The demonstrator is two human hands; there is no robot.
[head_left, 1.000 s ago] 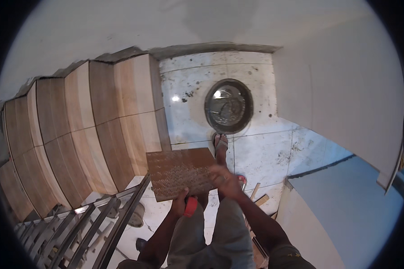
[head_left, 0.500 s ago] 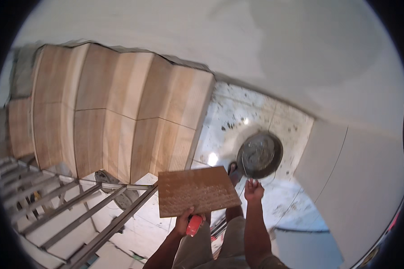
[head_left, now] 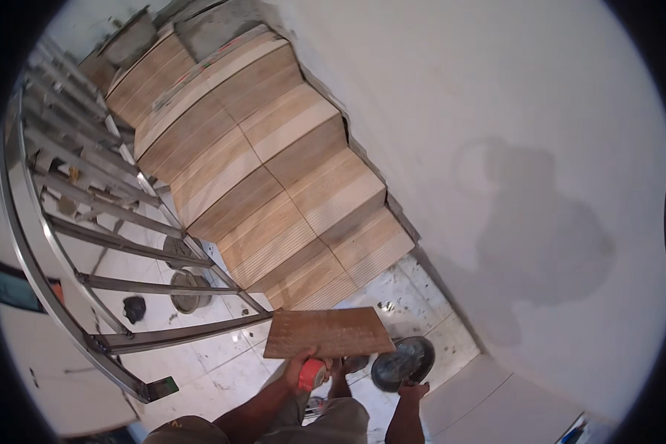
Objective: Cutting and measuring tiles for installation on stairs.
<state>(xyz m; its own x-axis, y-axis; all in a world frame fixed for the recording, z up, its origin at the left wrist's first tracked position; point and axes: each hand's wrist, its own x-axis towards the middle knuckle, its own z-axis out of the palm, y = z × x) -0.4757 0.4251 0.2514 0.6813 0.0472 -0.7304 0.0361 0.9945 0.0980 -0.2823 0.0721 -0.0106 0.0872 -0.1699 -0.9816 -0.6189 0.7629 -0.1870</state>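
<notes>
My left hand (head_left: pixel 297 368) is closed on the near edge of a brown rectangular tile (head_left: pixel 329 331), held up in front of my legs. A small red rounded object (head_left: pixel 313 375) is at the same hand; its exact kind is unclear. Down to the right, my right hand (head_left: pixel 414 388) is closed at the near side of a round dark bucket (head_left: pixel 402 364), where its wire handle was held a moment ago. Something grey and wet-looking lies in the bucket. The fingers of my right hand are small in view and partly hidden.
Wood-look tiled stairs (head_left: pixel 266 174) rise ahead and to the left. A metal railing (head_left: pixel 155 288) runs along their left side. Beyond it stand a grey bucket (head_left: pixel 189 291) and a black bag-like thing (head_left: pixel 134 309). A pale wall (head_left: pixel 451 96) bounds the right. White floor tiles (head_left: pixel 222 344) carry dark splatters.
My view has turned toward the stairs and railing, which now fill more of the picture. The tile and bucket appear lower, both still with my hands.
</notes>
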